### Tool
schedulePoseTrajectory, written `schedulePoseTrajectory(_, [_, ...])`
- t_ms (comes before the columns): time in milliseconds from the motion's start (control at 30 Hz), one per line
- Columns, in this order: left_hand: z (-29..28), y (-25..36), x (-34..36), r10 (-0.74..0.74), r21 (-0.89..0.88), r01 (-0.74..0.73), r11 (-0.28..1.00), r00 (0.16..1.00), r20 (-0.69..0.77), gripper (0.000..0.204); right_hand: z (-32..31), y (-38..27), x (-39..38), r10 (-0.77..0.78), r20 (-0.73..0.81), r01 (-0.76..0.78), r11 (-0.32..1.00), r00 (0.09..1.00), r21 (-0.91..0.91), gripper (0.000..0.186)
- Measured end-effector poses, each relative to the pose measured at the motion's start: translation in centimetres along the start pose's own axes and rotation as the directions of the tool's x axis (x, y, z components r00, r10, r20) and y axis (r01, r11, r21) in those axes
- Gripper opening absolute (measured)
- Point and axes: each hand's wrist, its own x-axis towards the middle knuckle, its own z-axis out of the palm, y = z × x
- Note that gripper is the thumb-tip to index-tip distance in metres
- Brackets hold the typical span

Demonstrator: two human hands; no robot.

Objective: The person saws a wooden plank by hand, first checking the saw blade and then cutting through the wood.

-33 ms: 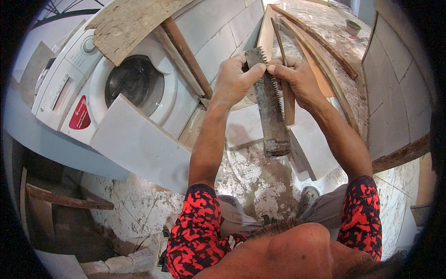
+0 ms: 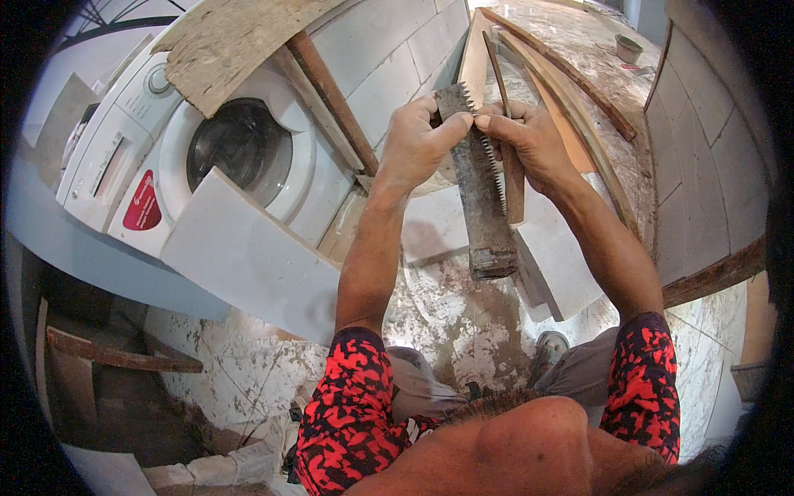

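Note:
A worn grey saw blade (image 2: 483, 207) hangs almost upright in front of me, its toothed edge on the right. My left hand (image 2: 418, 142) is closed on its upper part, thumb on the face near the teeth. Closed as well, my right hand (image 2: 529, 140) grips a slim, file-like tool (image 2: 514, 194). Its thin dark shaft sticks up above the fingers and its wooden handle points down beside the teeth. Both thumb tips meet at the toothed edge. The right fingertips partly hide where tool and saw come together.
White blocks (image 2: 566, 256) lie below the hands. A white front-loading washing machine (image 2: 124, 186) stands left, with a wooden board (image 2: 240, 41) on top and a pale panel (image 2: 248, 252) leaning before it. Long timber strips (image 2: 571, 70) lie ahead; a small bucket (image 2: 628, 50) stands far right.

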Motion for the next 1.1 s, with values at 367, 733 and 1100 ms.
schedulePoseTrajectory(367, [0.0,-0.3,0.1,0.003,-0.131,-0.007,0.991,1.000,-0.027,0.032,-0.7,0.5,0.1,0.025,0.033,-0.026,0.999,0.999,0.036,0.038])
schedulePoseTrajectory(733, [-0.3,-0.3,-0.1,-0.086,-0.149,0.088,0.985,0.996,0.019,0.028,0.1,-0.1,-0.3,0.010,0.022,-0.011,0.998,1.000,0.067,0.034])
schedulePoseTrajectory(1100, [-0.7,0.6,-0.1,-0.043,0.002,0.043,0.999,0.991,0.127,0.030,0.3,0.2,-0.3,-0.037,-0.026,0.037,0.999,0.999,0.008,0.026])
